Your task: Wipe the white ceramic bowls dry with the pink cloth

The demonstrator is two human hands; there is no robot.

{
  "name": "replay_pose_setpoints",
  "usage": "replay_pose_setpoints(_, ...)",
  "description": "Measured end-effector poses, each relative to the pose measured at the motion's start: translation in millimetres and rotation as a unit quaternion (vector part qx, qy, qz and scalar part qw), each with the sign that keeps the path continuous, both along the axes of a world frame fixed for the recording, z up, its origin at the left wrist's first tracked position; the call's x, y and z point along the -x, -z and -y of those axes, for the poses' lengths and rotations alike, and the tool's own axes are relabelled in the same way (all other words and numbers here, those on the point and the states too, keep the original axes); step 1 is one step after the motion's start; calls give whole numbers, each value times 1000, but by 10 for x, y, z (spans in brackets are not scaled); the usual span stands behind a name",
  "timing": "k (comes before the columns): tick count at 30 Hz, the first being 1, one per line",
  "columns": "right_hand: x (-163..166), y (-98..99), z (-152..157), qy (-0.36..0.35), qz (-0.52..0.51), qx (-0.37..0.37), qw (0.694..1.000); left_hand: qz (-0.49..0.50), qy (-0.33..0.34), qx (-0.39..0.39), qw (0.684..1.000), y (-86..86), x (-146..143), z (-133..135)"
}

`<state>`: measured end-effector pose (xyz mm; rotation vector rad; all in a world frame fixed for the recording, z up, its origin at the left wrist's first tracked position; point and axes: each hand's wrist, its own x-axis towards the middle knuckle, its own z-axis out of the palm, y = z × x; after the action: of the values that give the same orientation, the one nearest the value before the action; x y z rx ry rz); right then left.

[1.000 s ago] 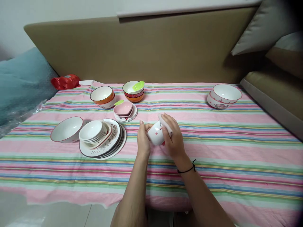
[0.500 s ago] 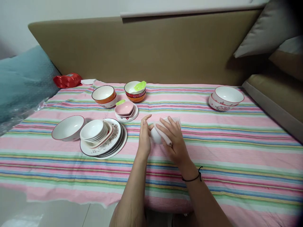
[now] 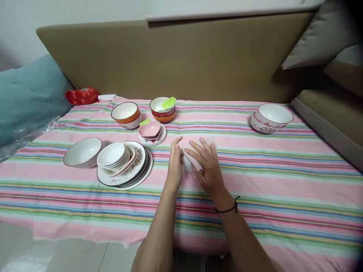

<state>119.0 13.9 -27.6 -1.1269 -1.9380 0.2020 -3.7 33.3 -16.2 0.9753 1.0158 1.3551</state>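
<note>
A small white bowl (image 3: 187,162) is held between both hands above the striped cloth (image 3: 255,166), mostly hidden by fingers. My left hand (image 3: 175,166) steadies its left side with the fingers partly spread. My right hand (image 3: 205,168) lies over the bowl and presses a pale pink cloth (image 3: 194,160) onto it; a black band circles that wrist. Just left of the hands stands a stack of plates (image 3: 140,168) bearing several small white dishes (image 3: 111,155).
A white bowl with a red rim (image 3: 82,152) sits at far left. Behind are an orange bowl (image 3: 125,114), stacked bowls holding a green spoon (image 3: 163,107), and a pink dish on saucers (image 3: 149,130). Two nested patterned bowls (image 3: 270,118) stand far right. A sofa back rises behind.
The bowl has been turned so its red-marked side no longer shows. My right hand moved down over it with the cloth, and my left fingers opened a little.
</note>
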Motion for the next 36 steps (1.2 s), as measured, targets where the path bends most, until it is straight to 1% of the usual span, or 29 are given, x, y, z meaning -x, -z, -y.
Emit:
replay_pose_setpoints(2,14,15,-26,33,-35,5,999,2,-1,2,1000,-9,4,4)
replay_pose_setpoints(5,-8,100,-120,82,-169,40,981,5,27,14,1000,-44,4,15)
replay_pose_setpoints(7,-33,152,-172,85,-236,69,966,5,50,17,999,-67,3,22)
replay_pose_setpoints(9,-50,175,-191,79,-264,86,957,5,59,19,998,-80,3,26)
replay_pose_setpoints(14,-42,151,-162,65,-276,89,955,-10,39,28,999,-80,6,31)
replay_pose_setpoints(19,-32,142,-145,65,-246,88,963,-14,38,31,999,-87,-5,34)
replay_pose_setpoints(23,-33,133,-144,59,-260,88,960,-16,39,31,999,-96,3,38)
replay_pose_setpoints(29,-48,134,-147,60,-267,90,958,-11,65,25,998,-98,34,44)
replay_pose_setpoints(36,-36,145,-146,62,-238,80,966,-20,48,29,998,-92,27,39)
